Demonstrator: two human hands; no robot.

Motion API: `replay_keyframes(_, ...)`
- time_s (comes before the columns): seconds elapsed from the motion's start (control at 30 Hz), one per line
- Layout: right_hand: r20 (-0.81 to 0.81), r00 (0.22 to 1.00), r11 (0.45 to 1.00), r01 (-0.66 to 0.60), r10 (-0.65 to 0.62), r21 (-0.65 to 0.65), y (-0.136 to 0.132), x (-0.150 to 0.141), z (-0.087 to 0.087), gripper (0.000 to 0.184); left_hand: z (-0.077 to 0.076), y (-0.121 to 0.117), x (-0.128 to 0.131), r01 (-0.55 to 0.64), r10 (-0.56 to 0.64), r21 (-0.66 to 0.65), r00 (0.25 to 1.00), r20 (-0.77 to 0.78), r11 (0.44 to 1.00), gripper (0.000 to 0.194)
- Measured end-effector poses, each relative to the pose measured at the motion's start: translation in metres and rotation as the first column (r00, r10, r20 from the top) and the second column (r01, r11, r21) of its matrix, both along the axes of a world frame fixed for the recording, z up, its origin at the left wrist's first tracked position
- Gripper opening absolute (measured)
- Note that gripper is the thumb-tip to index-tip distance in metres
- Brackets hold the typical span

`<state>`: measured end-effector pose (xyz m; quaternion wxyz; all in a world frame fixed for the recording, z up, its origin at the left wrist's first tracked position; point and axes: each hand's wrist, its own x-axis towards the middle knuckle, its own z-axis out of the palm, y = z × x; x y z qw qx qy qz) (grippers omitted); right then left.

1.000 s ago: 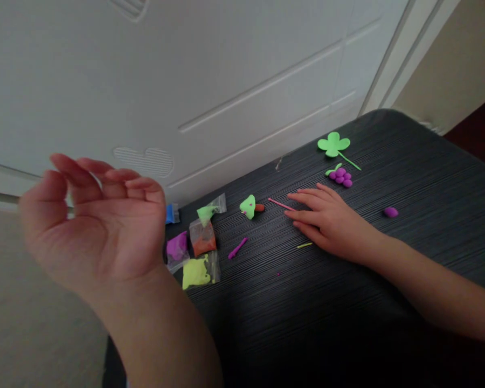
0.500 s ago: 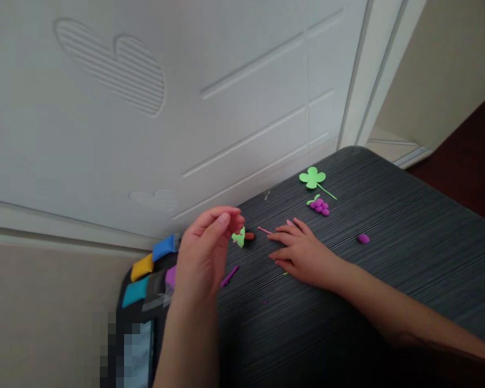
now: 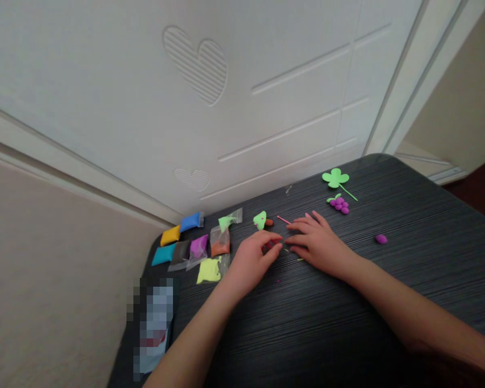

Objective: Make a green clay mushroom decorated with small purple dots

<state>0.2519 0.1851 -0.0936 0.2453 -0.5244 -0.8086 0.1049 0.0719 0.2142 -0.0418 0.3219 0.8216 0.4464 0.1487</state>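
My left hand is low over the dark table, its fingers curved and the thumb a little apart from the forefinger. Something small and reddish shows in that gap; whether it is touched cannot be made out. My right hand rests fingers spread on the tabletop, fingertips close to those of my left. Just beyond them lie a thin pink stick and a light green clay piece with an orange-brown stem. Yellowish scraps lie by my right hand.
At the back right lie a green four-petalled clay shape, a purple clay grape bunch and a purple clay oval. Several clay packets, one blue, one yellow-green, lie left. A white panel stands behind the table.
My left hand has come down from above the table and moved right, beside my right hand. The view has shifted, revealing more packets. The purple stick is now out of sight.
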Motion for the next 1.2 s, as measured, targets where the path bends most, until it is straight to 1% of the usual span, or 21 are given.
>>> replay_keyframes(0.07, 0.015, 0.999, 0.999, 0.032, -0.031, -0.013, 0.002, 0.005, 0.003, 0.019, -0.013, -0.001, -0.004, 0.048, -0.043, 0.075, 0.996, -0.073, 0.996, 0.022)
replay_keyframes(0.17, 0.041, 0.989, 0.987, 0.145, -0.143, -0.062, 0.006, 0.016, 0.009, 0.022, -0.027, 0.001, -0.004, 0.127, -0.113, 0.111, 0.986, -0.121, 0.986, 0.024)
replay_keyframes(0.27, 0.079, 0.96, 0.957, 0.275, -0.268, -0.093, 0.01, 0.03, 0.014, 0.028, -0.035, 0.006, -0.002, 0.138, -0.124, 0.118, 0.985, -0.118, 0.983, 0.024)
replay_keyframes(0.33, 0.121, 0.936, 0.929, 0.345, -0.33, -0.132, 0.012, 0.039, 0.015, 0.032, -0.038, 0.008, -0.002, 0.136, -0.123, 0.119, 0.986, -0.108, 0.983, 0.02)
replay_keyframes(0.47, 0.224, 0.906, 0.881, 0.408, -0.359, -0.238, 0.009, 0.049, 0.014, 0.031, -0.044, 0.005, -0.003, 0.112, -0.101, 0.141, 0.992, -0.081, 0.984, 0.016)
replay_keyframes(0.57, 0.298, 0.878, 0.853, 0.452, -0.374, -0.26, 0.006, 0.044, 0.014, 0.031, -0.045, 0.001, -0.002, 0.103, -0.093, 0.17, 0.993, -0.07, 0.98, 0.016)
replay_keyframes(0.73, 0.402, 0.805, 0.817, 0.541, -0.436, -0.199, 0.004, 0.031, 0.017, 0.028, -0.045, -0.005, -0.001, 0.095, -0.078, 0.209, 0.993, -0.086, 0.973, 0.017)
replay_keyframes(0.9, 0.429, 0.798, 0.825, 0.535, -0.422, -0.183, 0.004, 0.031, 0.019, 0.027, -0.045, -0.005, -0.002, 0.09, -0.081, 0.202, 0.995, -0.051, 0.975, 0.018)
replay_keyframes(1.0, 0.44, 0.792, 0.823, 0.539, -0.423, -0.178, 0.003, 0.031, 0.021, 0.027, -0.042, -0.005, -0.002, 0.092, -0.083, 0.188, 0.995, -0.055, 0.978, 0.02)
replay_keyframes(1.1, 0.447, 0.782, 0.817, 0.551, -0.435, -0.169, 0.003, 0.028, 0.022, 0.028, -0.035, -0.006, 0.001, 0.13, -0.118, 0.192, 0.99, -0.07, 0.973, 0.021)
replay_keyframes(1.2, 0.441, 0.781, 0.811, 0.558, -0.443, -0.173, 0.004, 0.026, 0.021, 0.028, -0.031, -0.007, 0.008, 0.218, -0.192, 0.216, 0.972, -0.138, 0.952, 0.021)
